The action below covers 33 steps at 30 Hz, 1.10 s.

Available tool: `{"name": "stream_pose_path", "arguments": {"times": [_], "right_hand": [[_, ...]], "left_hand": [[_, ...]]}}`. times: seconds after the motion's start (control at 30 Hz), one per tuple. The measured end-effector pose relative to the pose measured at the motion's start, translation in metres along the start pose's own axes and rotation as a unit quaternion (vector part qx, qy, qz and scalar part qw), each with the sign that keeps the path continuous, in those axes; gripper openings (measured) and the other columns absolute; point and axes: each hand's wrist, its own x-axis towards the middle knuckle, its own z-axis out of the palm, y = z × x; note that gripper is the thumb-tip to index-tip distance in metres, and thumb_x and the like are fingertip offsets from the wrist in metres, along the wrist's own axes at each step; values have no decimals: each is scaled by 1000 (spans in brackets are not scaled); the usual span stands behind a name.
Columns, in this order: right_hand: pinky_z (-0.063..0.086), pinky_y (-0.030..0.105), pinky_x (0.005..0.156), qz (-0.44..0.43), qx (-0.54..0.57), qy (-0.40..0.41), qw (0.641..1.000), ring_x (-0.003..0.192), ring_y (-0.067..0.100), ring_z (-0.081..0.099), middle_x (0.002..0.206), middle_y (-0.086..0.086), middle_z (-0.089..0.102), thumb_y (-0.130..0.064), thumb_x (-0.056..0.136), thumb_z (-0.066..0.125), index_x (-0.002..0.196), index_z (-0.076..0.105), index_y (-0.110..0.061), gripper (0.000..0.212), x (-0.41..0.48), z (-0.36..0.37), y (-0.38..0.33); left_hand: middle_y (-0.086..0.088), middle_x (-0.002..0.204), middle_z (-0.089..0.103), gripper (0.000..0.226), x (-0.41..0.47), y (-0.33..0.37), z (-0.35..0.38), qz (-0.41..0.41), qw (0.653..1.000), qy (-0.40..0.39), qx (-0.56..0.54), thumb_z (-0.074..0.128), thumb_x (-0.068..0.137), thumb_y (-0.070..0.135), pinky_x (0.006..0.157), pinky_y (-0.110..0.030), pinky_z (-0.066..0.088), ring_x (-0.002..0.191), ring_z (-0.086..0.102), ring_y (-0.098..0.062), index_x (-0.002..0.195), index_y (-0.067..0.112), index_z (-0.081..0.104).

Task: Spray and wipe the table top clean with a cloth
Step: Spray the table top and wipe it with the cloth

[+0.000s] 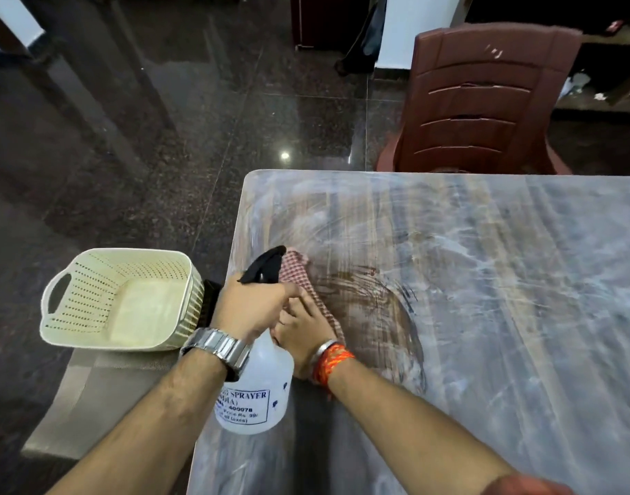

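Observation:
My left hand (251,309) grips the neck of a white spray bottle (258,394) with a black nozzle, held over the table's left edge. Its nozzle points toward the far side of the table. My right hand (304,334) lies flat on a red-and-white checked cloth (299,276), pressing it onto the table top (484,280). The wooden surface is covered in whitish smears, with a darker, wiped patch just right of the cloth.
A cream perforated plastic basket (120,301) stands on a chair seat (92,394) to the left of the table. A brown plastic chair (484,98) is at the table's far side. Dark polished floor lies beyond.

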Motion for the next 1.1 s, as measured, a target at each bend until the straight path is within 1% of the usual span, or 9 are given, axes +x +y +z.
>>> {"name": "stream_pose_path", "arguments": {"times": [0.13,0.23,0.37,0.47,0.57,0.7,0.83,0.97,1.1], "right_hand": [[7,48,118,44,-23,32,998,146,26,17,155,3,31,-49,89,16,146,37,-21,67,54,-8,46],[1,46,118,242,-10,72,968,148,24,2,162,0,5,-54,94,19,154,12,-26,67,61,-19,121],[-5,51,117,451,30,103,886,148,27,-5,162,1,2,-53,95,23,154,9,-24,67,64,-29,155],[-8,53,116,392,36,91,915,147,33,-6,162,-2,-2,-51,97,21,154,4,-26,65,100,-30,111],[-5,53,116,164,-16,33,986,146,34,-8,162,-3,-1,-43,96,31,154,8,-29,64,142,-22,60],[0,50,117,61,-59,-16,996,147,25,-9,161,-7,-5,-40,100,31,152,5,-34,59,184,-16,53],[-3,48,117,195,-9,44,980,148,20,-6,161,-11,-2,-43,99,27,153,5,-34,59,182,-30,89],[-7,51,114,444,64,130,884,148,24,1,162,-6,3,-47,97,23,153,11,-28,60,145,-43,150],[6,55,115,521,69,195,828,145,25,14,158,-3,23,-45,90,34,146,35,-24,60,113,-47,195]], "left_hand": [[-7,54,66,19,25,14,-8,6,1000,1,-17,81,65,18,57,-40,52,44,57,-25,70,6,68],[-10,56,61,14,33,21,-7,29,999,-3,-21,77,72,12,50,-32,42,35,44,-20,64,7,67],[-11,57,62,11,52,23,-7,26,999,-2,-36,75,68,13,52,-33,44,38,46,-21,65,7,67],[-9,56,64,15,68,23,-11,20,999,-5,-38,75,65,21,58,-38,48,39,51,-22,56,10,69],[-15,62,67,17,77,21,-17,4,999,-35,-41,75,62,27,61,-42,51,45,56,-25,57,11,71],[-17,65,64,22,91,19,-21,-4,997,-56,-51,76,78,24,55,-36,50,49,56,-25,73,3,71],[-9,56,66,28,102,36,-10,56,997,-61,2,82,67,30,59,-37,55,46,59,-21,72,5,72],[-5,49,55,25,126,53,4,76,996,-26,25,77,77,14,37,-16,37,33,48,-12,63,5,58],[-7,65,60,18,145,49,5,37,999,-31,-6,81,76,16,43,-21,43,45,50,-17,74,8,66]]}}
